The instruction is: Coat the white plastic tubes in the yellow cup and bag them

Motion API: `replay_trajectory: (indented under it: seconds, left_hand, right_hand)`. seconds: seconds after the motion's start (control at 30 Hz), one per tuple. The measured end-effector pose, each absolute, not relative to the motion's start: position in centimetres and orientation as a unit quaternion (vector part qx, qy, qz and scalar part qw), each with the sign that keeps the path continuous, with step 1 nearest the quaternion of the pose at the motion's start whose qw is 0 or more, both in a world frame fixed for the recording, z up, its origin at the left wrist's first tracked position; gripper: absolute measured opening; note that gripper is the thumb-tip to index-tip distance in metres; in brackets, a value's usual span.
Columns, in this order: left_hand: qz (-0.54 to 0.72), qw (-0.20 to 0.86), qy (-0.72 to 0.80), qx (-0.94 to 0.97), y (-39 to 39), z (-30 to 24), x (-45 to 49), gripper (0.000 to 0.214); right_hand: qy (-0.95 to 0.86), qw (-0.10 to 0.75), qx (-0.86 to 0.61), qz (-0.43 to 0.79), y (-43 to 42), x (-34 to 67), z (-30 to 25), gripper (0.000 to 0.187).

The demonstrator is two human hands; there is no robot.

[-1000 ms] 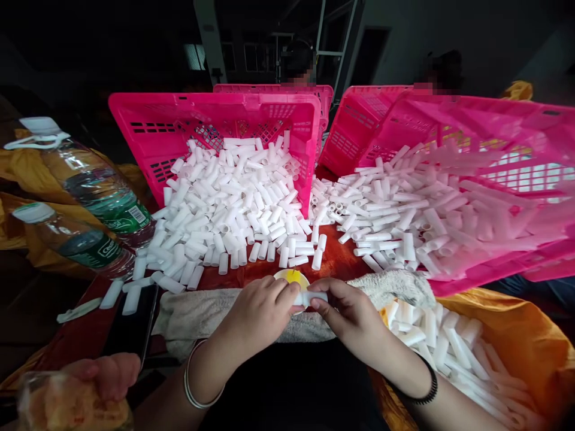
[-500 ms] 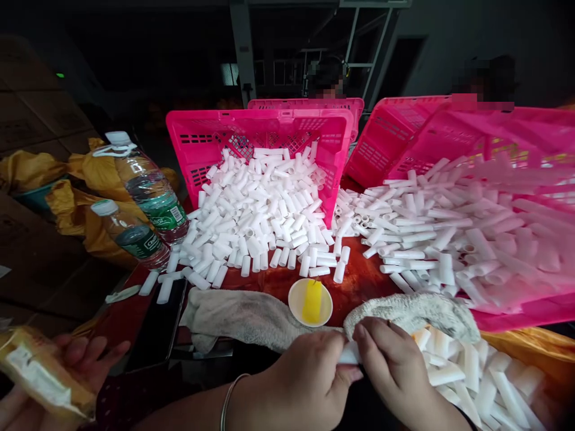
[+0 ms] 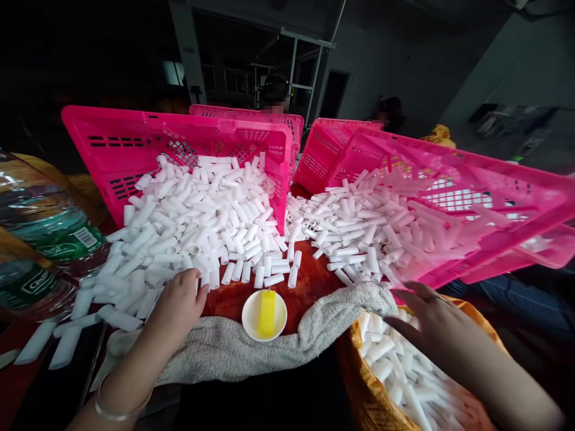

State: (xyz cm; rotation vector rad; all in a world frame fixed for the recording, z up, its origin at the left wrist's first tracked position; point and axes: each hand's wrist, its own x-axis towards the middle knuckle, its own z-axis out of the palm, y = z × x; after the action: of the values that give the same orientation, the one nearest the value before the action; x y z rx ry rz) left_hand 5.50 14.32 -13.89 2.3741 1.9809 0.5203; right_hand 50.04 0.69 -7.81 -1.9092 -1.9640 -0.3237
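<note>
My left hand (image 3: 178, 302), a bracelet on its wrist, is at the front edge of a heap of short white plastic tubes (image 3: 215, 209). Its thumb and fingers close around one white tube (image 3: 196, 284), mostly hidden by the hand. My right hand (image 3: 429, 314) hovers, a little blurred, with fingers apart and nothing in them. Below it stands an orange sack (image 3: 363, 389) with white tubes (image 3: 398, 368) in it. Between my hands, a small white bowl (image 3: 247, 311) holds a yellow block (image 3: 266, 314).
Pink crates (image 3: 287, 173) lie tipped on their sides, tubes spilling onto the red tabletop (image 3: 308, 263). A grey towel (image 3: 220, 350) runs along the front edge. Two plastic bottles, one large (image 3: 54, 221), one smaller (image 3: 31, 287), stand left. People (image 3: 275, 96) are behind the crates.
My hands have parted from the white tube they held together: the left moved to the heap, the right over the sack. The view turned right; another person's hand with a package left view.
</note>
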Motion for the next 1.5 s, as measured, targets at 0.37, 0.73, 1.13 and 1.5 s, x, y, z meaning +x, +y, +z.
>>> replay_trajectory:
  seconds: [0.37,0.73,1.13,1.5]
  left_hand:
    - [-0.025,0.024,0.708,0.705,16.3,-13.1,8.6,0.024]
    - [0.147,0.199,0.614,0.750,11.0,-13.2,5.0,0.033]
    - [0.274,0.367,0.495,0.738,8.8,-14.1,7.2,0.022]
    - [0.262,0.253,0.412,0.835,9.5,-18.0,10.8,0.089]
  right_hand:
    - [-0.746,0.030,-0.664,-0.039,20.0,42.1,-12.2,0.027]
    - [-0.797,0.328,-0.476,0.174,7.8,39.1,-13.4,0.038]
    - [-0.819,0.329,-0.451,0.130,8.2,34.9,-17.9,0.030]
    - [-0.799,0.388,-0.429,0.163,7.5,35.2,-18.1,0.019]
